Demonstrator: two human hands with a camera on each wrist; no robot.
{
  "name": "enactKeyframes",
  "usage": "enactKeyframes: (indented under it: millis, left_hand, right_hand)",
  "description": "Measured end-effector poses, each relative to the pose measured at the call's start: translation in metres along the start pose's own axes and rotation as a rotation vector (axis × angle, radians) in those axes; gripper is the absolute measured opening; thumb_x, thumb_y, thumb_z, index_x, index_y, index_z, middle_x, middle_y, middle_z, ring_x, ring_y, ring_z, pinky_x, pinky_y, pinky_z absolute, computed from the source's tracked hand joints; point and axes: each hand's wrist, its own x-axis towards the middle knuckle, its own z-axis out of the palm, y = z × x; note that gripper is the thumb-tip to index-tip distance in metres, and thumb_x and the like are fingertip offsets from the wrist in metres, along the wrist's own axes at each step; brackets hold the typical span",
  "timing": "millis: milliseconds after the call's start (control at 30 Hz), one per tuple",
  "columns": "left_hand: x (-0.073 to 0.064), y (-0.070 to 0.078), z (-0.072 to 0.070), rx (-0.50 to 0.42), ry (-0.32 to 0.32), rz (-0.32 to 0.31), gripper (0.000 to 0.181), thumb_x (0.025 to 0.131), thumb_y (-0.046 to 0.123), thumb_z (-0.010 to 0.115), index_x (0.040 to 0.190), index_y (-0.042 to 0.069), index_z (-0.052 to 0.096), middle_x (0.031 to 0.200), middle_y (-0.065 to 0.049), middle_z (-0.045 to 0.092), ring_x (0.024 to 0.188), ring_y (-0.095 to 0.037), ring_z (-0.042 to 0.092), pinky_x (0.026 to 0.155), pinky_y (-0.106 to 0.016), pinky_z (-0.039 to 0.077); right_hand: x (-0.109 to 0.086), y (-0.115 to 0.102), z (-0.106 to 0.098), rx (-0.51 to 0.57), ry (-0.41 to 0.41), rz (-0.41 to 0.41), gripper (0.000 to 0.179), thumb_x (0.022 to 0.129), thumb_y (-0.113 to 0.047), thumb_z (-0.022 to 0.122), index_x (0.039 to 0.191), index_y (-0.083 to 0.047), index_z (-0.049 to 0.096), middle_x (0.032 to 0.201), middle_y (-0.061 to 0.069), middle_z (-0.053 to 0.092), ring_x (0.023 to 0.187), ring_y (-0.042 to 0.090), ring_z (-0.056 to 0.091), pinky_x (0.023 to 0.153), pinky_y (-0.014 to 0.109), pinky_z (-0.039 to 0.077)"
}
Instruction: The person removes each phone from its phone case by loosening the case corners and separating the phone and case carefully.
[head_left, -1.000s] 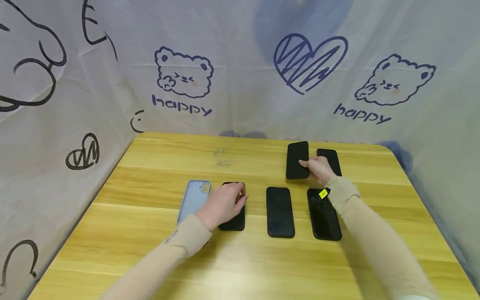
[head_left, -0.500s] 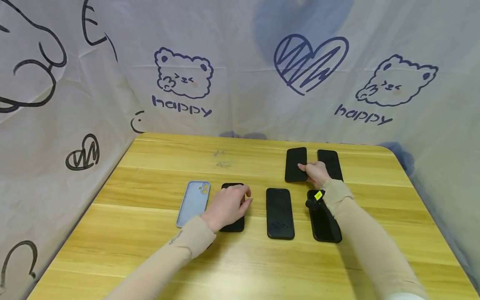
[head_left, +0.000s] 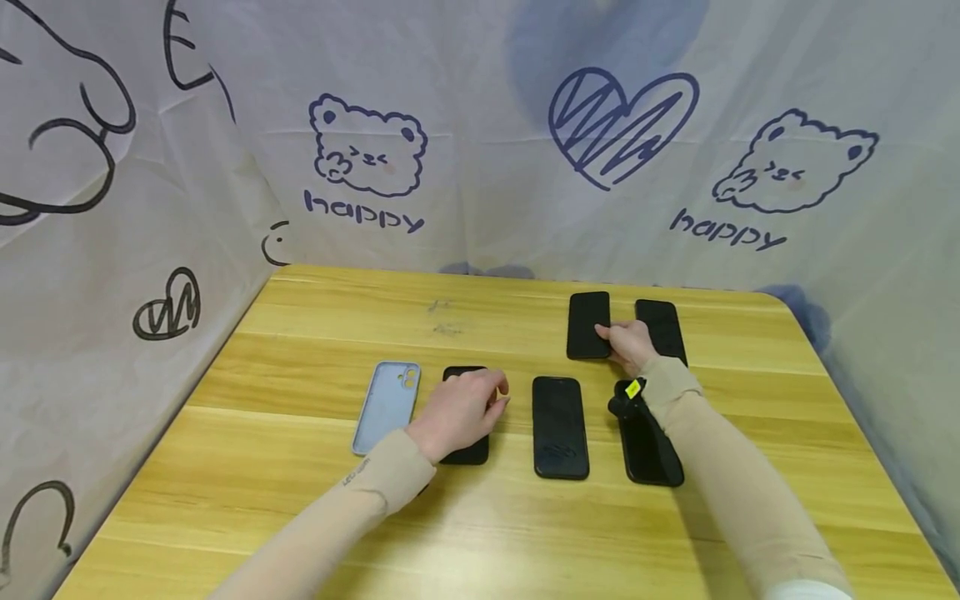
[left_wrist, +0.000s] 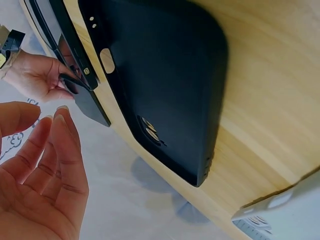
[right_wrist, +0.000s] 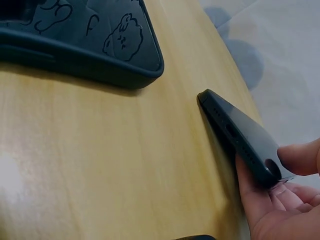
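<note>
My right hand [head_left: 632,343] pinches a black smartphone [head_left: 587,323] by its right edge near the back of the table. In the right wrist view the thumb lies on the screen side of the phone [right_wrist: 240,135], fingers beneath, and the phone is tilted above the wood. My left hand [head_left: 461,408] hovers over a black phone case [head_left: 468,452], partly hiding it. The left wrist view shows the left hand's fingers [left_wrist: 70,165] loosely bent with nothing between them, and the hollow inside of the case [left_wrist: 165,75]. A light blue phone case [head_left: 386,408] lies to its left.
One dark phone [head_left: 560,427] lies mid-table. Another phone [head_left: 651,446] lies partly under the right wrist, which bears a black strap. A further black phone [head_left: 660,327] sits behind the right hand. Printed cloth [head_left: 495,150] hangs beyond the wooden table [head_left: 480,542].
The right hand has moved slightly left with the phone, which now looks a little lower than a second ago. My left hand has drifted slightly right above the black case.
</note>
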Motion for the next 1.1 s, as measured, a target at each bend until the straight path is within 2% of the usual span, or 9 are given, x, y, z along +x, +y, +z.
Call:
enactKeyframes:
  millis: [67,133,200,300,400,633,867,1100]
  left_hand:
    - [0.000,0.001,0.000,0.002,0.001,0.006,0.011,0.100,0.021,0.064,0.107,0.013,0.068,0.089,-0.001,0.069,0.069,-0.012,0.061,0.059,-0.023,0.049]
    - [0.001,0.002,0.000,0.003,0.001,0.011,0.011,0.100,0.021,0.064,0.107,0.013,0.068,0.091,-0.002,0.071,0.071,-0.012,0.063,0.060,-0.024,0.050]
    - [0.001,0.002,0.001,0.005,-0.001,0.013,0.011,0.100,0.021,0.063,0.107,0.013,0.068,0.093,-0.003,0.072,0.072,-0.013,0.064,0.061,-0.024,0.050]
    - [0.001,0.003,0.001,0.006,-0.002,0.013,0.010,0.100,0.020,0.063,0.105,0.012,0.068,0.094,-0.004,0.073,0.071,-0.013,0.064,0.061,-0.025,0.050]
    - [0.001,0.003,0.001,-0.001,-0.002,0.014,0.010,0.100,0.019,0.063,0.105,0.013,0.068,0.094,-0.004,0.073,0.070,-0.014,0.064,0.060,-0.025,0.049]
    - [0.003,0.004,0.003,0.004,-0.001,0.018,0.010,0.100,0.020,0.063,0.106,0.014,0.069,0.095,-0.002,0.073,0.071,-0.013,0.064,0.059,-0.024,0.049]
    - [0.005,0.007,0.004,0.011,0.003,0.019,0.010,0.100,0.021,0.063,0.105,0.014,0.068,0.095,0.000,0.072,0.073,-0.013,0.065,0.060,-0.024,0.050]
    - [0.005,0.009,0.005,0.008,0.003,0.012,0.009,0.100,0.021,0.064,0.104,0.014,0.069,0.095,0.000,0.073,0.072,-0.014,0.065,0.059,-0.024,0.049]
  right_hand:
    - [0.000,-0.001,0.000,-0.008,0.013,0.001,0.047,0.108,-0.021,0.047,0.147,0.004,0.044,0.159,0.021,0.036,0.122,0.025,0.057,0.105,0.032,0.049]
    - [-0.002,-0.002,0.001,0.004,0.013,0.003,0.045,0.108,-0.019,0.046,0.145,0.005,0.045,0.159,0.020,0.035,0.118,0.022,0.055,0.102,0.031,0.049]
    - [-0.004,-0.003,0.002,0.046,-0.003,0.010,0.048,0.108,-0.018,0.044,0.150,0.004,0.039,0.162,0.020,0.030,0.130,0.026,0.051,0.108,0.033,0.046]
    - [-0.007,-0.004,0.003,0.125,-0.043,0.010,0.058,0.107,-0.013,0.041,0.159,0.001,0.020,0.168,0.019,0.016,0.151,0.029,0.030,0.122,0.040,0.034]
    - [-0.009,-0.004,0.004,0.173,-0.066,0.004,0.061,0.107,-0.009,0.038,0.161,-0.001,0.010,0.170,0.016,0.007,0.157,0.029,0.016,0.126,0.042,0.025]
    - [-0.011,-0.002,0.002,0.194,-0.084,-0.010,0.063,0.106,-0.006,0.035,0.161,-0.004,0.005,0.171,0.014,0.001,0.157,0.028,0.013,0.125,0.040,0.025]
    - [-0.010,-0.002,0.000,0.208,-0.093,-0.025,0.067,0.103,-0.003,0.036,0.161,-0.003,0.002,0.171,0.012,-0.006,0.159,0.029,-0.002,0.129,0.044,0.013]
    - [-0.011,-0.004,0.001,0.112,-0.055,-0.071,0.065,0.102,-0.001,0.037,0.160,0.001,0.008,0.171,0.016,0.000,0.158,0.030,0.007,0.128,0.043,0.019]
